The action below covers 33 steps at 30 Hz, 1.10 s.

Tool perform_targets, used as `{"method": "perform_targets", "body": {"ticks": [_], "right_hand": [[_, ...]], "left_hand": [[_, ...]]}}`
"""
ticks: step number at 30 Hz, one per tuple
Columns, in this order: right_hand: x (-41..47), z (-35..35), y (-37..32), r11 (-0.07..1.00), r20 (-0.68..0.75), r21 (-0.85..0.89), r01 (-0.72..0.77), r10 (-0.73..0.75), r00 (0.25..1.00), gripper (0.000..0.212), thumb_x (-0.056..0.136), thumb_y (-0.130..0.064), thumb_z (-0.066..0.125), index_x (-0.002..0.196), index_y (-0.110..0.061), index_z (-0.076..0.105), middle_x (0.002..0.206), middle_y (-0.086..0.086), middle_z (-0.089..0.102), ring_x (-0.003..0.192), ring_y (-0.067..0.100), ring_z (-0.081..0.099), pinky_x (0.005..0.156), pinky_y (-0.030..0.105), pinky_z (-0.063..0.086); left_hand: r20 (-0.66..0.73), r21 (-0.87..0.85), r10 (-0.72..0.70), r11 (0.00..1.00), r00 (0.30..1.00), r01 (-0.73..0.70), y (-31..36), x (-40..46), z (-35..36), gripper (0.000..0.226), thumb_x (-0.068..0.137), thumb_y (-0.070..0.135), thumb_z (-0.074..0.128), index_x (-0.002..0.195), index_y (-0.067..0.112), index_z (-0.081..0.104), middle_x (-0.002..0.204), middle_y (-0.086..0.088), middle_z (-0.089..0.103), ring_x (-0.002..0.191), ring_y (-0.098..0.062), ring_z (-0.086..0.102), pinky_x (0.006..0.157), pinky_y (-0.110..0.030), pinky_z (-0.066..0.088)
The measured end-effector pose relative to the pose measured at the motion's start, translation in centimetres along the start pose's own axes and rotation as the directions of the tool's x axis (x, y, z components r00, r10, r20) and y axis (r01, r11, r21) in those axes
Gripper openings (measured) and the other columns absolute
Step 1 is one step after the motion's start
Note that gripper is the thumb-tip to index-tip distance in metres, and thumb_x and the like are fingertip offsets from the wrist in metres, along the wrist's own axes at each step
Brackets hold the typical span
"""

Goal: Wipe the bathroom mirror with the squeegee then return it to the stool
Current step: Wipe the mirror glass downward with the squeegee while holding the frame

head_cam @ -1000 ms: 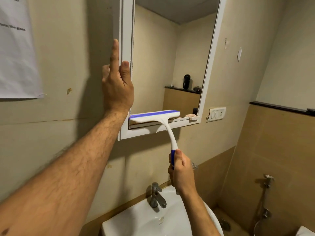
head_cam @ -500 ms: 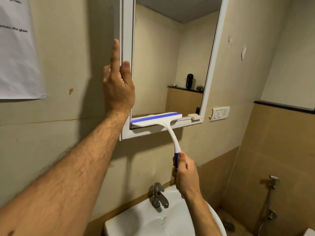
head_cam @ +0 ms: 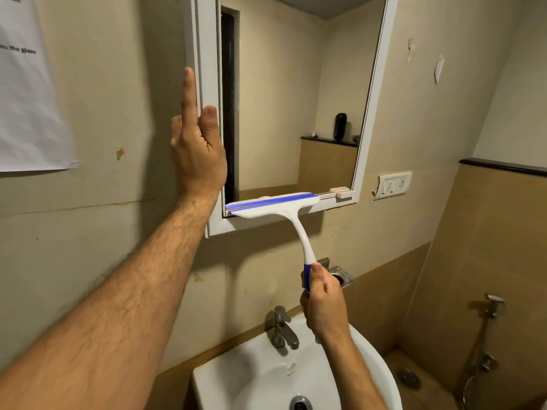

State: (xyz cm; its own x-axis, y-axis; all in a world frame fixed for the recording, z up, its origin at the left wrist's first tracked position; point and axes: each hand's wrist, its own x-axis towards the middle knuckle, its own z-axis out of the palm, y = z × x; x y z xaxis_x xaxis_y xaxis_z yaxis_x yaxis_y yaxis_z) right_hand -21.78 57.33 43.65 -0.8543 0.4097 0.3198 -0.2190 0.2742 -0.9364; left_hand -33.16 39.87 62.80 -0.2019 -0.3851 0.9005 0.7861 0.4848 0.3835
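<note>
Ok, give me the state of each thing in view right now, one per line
Squeegee: held by handle, blade at mirror's bottom edge.
Mirror: swung ajar, dark gap on left.
Left hand: flat against mirror frame.
Right hand: grip closed on handle.
Tap: no water running.

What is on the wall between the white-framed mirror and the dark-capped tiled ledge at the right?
In the head view, a white switch-and-socket plate is fixed to the beige wall between mirror and ledge.
</note>
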Motion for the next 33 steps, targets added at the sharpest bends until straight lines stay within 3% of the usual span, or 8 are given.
{"method": "perform_targets", "body": {"ticks": [6, 9, 11, 16, 19, 25, 29, 33], "right_hand": [[0.5, -1.2, -2.0, 0.996, 0.023, 0.091, -0.019, 0.017, 1.0, 0.052, 0.094, -0.058, 0.032, 0.081, -0.011, 0.052, 0.06, 0.003, 0.042, 0.052, 0.015, 0.038, 0.051, 0.031, 0.035], [1.0, -0.7, -3.3, 0.996, 0.042, 0.084, 0.002, -0.006, 0.999, 0.06, 0.086, -0.066, 0.029, 0.084, -0.01, 0.052, 0.06, 0.002, 0.043, 0.052, 0.014, 0.039, 0.055, 0.032, 0.037], [1.2, -0.2, -3.5, 0.997, 0.043, 0.073, 0.028, -0.031, 0.999, 0.054, 0.092, -0.06, 0.03, 0.082, -0.011, 0.051, 0.06, 0.002, 0.042, 0.053, 0.015, 0.038, 0.053, 0.032, 0.036], [0.0, 0.0, -0.8, 0.999, 0.052, 0.013, 0.052, -0.052, 0.997, 0.047, 0.098, -0.049, 0.031, 0.081, -0.01, 0.052, 0.061, 0.004, 0.044, 0.052, 0.012, 0.042, 0.049, 0.031, 0.038], [-0.2, -0.2, 0.1, 0.997, 0.03, -0.027, 0.066, -0.066, 0.997, 0.051, 0.097, -0.055, 0.03, 0.08, -0.012, 0.051, 0.06, 0.005, 0.045, 0.051, 0.012, 0.042, 0.05, 0.035, 0.039], [1.5, 0.7, -2.6, 0.993, -0.013, 0.018, 0.119, -0.118, 0.993, 0.052, 0.089, -0.066, 0.027, 0.074, -0.021, 0.047, 0.06, 0.004, 0.045, 0.055, 0.019, 0.041, 0.051, 0.039, 0.038], [1.2, 1.1, -2.3, 0.99, -0.028, -0.01, 0.137, -0.138, 0.99, 0.046, 0.098, -0.053, 0.029, 0.075, -0.018, 0.048, 0.061, 0.006, 0.045, 0.055, 0.018, 0.041, 0.051, 0.04, 0.038], [0.4, 0.9, -1.0, 0.991, -0.008, -0.057, 0.122, -0.123, 0.992, 0.044, 0.098, -0.047, 0.03, 0.077, -0.014, 0.05, 0.061, 0.007, 0.046, 0.055, 0.016, 0.043, 0.052, 0.035, 0.039]], "left_hand": [[0.026, -0.012, 0.03, 0.999, 0.999, -0.029, 0.2, -0.1, -0.3, 0.048, 0.106, 0.028, 0.038, 0.151, 0.014, 0.032, 0.111, 0.04, 0.041, 0.099, -0.012, 0.05, 0.084, 0.005, 0.026], [0.03, -0.018, 0.016, 1.0, 0.999, -0.016, 0.1, -0.2, -0.3, 0.047, 0.106, 0.023, 0.039, 0.15, 0.009, 0.033, 0.099, 0.037, 0.034, 0.105, -0.009, 0.044, 0.086, 0.009, 0.021], [0.03, -0.016, 0.006, 1.0, 1.0, -0.006, 0.2, -0.3, -0.3, 0.047, 0.106, 0.022, 0.039, 0.15, 0.008, 0.033, 0.098, 0.035, 0.033, 0.109, -0.009, 0.04, 0.085, 0.01, 0.02], [0.018, -0.026, 0.029, 0.999, 0.999, -0.029, 0.8, -0.2, -0.4, 0.047, 0.105, 0.023, 0.038, 0.15, 0.007, 0.034, 0.13, 0.027, 0.033, 0.114, -0.013, 0.045, 0.091, 0.006, 0.023], [0.027, -0.039, 0.015, 0.999, 1.0, -0.014, 1.0, -0.2, -0.4, 0.048, 0.105, 0.025, 0.037, 0.15, 0.008, 0.034, 0.137, 0.026, 0.031, 0.118, -0.008, 0.044, 0.095, 0.002, 0.025], [0.029, -0.045, 0.023, 0.999, 0.999, -0.021, 1.0, -0.3, -0.3, 0.047, 0.105, 0.022, 0.037, 0.149, 0.008, 0.034, 0.133, 0.037, 0.024, 0.114, -0.005, 0.04, 0.091, 0.005, 0.023], [0.028, -0.029, 0.031, 0.999, 0.999, -0.03, 0.8, -0.3, -0.3, 0.046, 0.105, 0.021, 0.037, 0.149, 0.007, 0.035, 0.134, 0.038, 0.024, 0.114, 0.002, 0.038, 0.092, 0.005, 0.024], [0.019, -0.032, 0.037, 0.999, 0.999, -0.037, 0.7, -0.3, -0.3, 0.046, 0.105, 0.02, 0.038, 0.149, 0.007, 0.036, 0.134, 0.035, 0.027, 0.114, -0.004, 0.041, 0.093, 0.004, 0.025]]}}
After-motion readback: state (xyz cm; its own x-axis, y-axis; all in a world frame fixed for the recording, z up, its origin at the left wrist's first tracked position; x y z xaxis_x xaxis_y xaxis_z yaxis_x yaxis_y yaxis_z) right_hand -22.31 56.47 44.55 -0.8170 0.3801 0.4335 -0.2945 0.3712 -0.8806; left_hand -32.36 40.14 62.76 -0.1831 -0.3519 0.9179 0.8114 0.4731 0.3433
